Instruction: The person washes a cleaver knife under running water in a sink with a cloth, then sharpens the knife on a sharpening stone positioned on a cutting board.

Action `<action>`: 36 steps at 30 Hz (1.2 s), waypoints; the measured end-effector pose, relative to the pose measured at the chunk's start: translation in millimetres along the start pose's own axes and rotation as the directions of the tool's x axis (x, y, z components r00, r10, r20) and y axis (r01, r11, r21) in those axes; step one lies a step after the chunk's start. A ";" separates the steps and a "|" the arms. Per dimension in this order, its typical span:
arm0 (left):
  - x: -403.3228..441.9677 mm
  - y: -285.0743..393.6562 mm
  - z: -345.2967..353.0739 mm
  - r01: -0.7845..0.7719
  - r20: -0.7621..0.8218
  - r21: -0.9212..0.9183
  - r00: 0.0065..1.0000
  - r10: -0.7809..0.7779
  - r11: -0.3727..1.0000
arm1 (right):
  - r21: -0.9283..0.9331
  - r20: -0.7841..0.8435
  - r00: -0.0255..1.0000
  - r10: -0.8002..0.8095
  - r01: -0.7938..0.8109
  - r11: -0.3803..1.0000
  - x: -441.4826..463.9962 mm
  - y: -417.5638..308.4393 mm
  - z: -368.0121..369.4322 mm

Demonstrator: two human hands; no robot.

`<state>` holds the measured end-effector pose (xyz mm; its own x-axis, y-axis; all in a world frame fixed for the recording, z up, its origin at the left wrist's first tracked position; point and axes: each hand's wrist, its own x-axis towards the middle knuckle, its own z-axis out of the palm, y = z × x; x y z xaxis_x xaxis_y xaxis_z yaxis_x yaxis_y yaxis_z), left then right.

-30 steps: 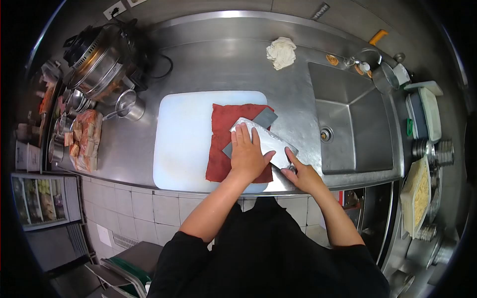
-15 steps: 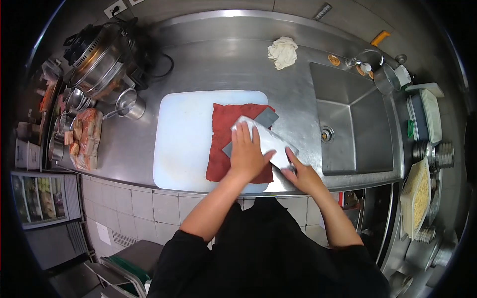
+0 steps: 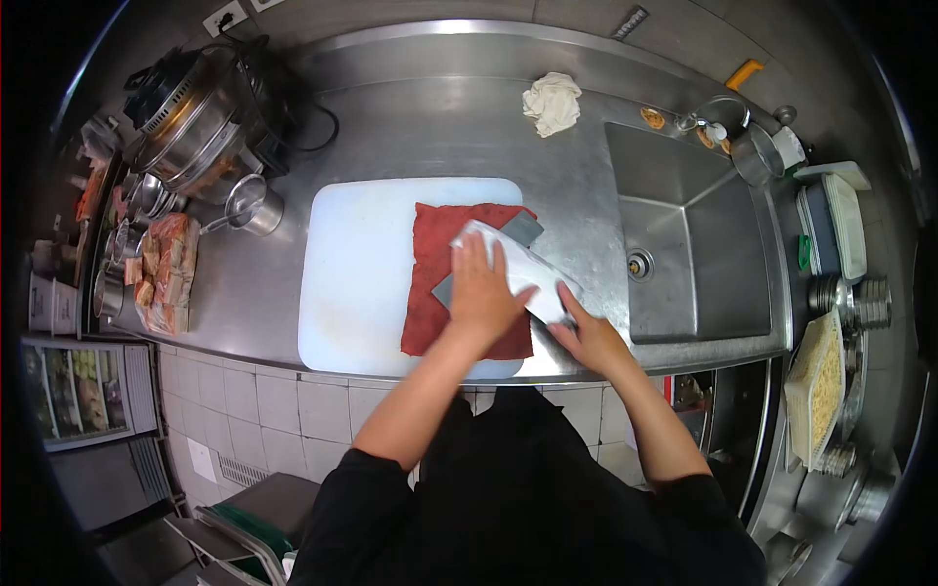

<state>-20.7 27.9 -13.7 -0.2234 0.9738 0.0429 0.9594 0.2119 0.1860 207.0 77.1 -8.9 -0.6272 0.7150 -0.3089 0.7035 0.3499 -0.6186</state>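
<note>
A broad-bladed cleaver [image 3: 523, 266] lies slantwise across a grey whetstone [image 3: 525, 229], whose two ends show past the blade. My left hand [image 3: 484, 293] presses on the blade with its fingers stretched out flat. At the near right end, my right hand [image 3: 592, 340] is closed round the cleaver's handle, which is mostly hidden. Beneath the stone is a red cloth [image 3: 428, 234], spread over the right part of a white cutting board [image 3: 354, 264].
A steel sink [image 3: 699, 264] opens on the right. At the back lies a crumpled white cloth [image 3: 552, 104]. On the left are a steel pot [image 3: 256, 207], a bagged pack of food [image 3: 171, 278] and a large steel appliance [image 3: 191, 127]. A noodle-like food tray [image 3: 816, 391] sits far right.
Both hands and the cleaver have shifted slightly away from me over the whetstone. The view has drifted a little; the cloth and board look unmoved.
</note>
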 end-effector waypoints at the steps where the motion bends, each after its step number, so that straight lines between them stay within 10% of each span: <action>1: 15.4 -13.2 -4.8 0.040 0.041 0.046 0.998 -0.042 0.998 | -0.046 0.035 0.999 0.015 -0.014 0.999 25.0 -18.6 -5.6; 20: 82.3 -89.0 -7.9 0.042 -0.058 -0.109 0.997 -0.049 0.993 | -0.111 0.051 0.997 0.050 -0.045 0.993 110.6 -61.1 -6.3; 27: -3.2 13.0 -8.5 -0.051 0.105 0.028 0.993 0.047 0.998 | -0.045 -0.053 0.998 0.031 -0.033 0.998 -0.1 0.4 3.8; 36: 73.2 -77.8 -0.5 0.021 -0.059 -0.066 0.998 -0.025 0.998 | -0.112 -0.008 1.000 0.024 -0.025 0.993 95.7 -59.8 -6.5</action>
<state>-111.8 82.6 -24.5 -0.2575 0.9615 0.0961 0.9410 0.2269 0.2511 107.1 128.6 3.2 -0.6072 0.7283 -0.3176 0.7519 0.3974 -0.5261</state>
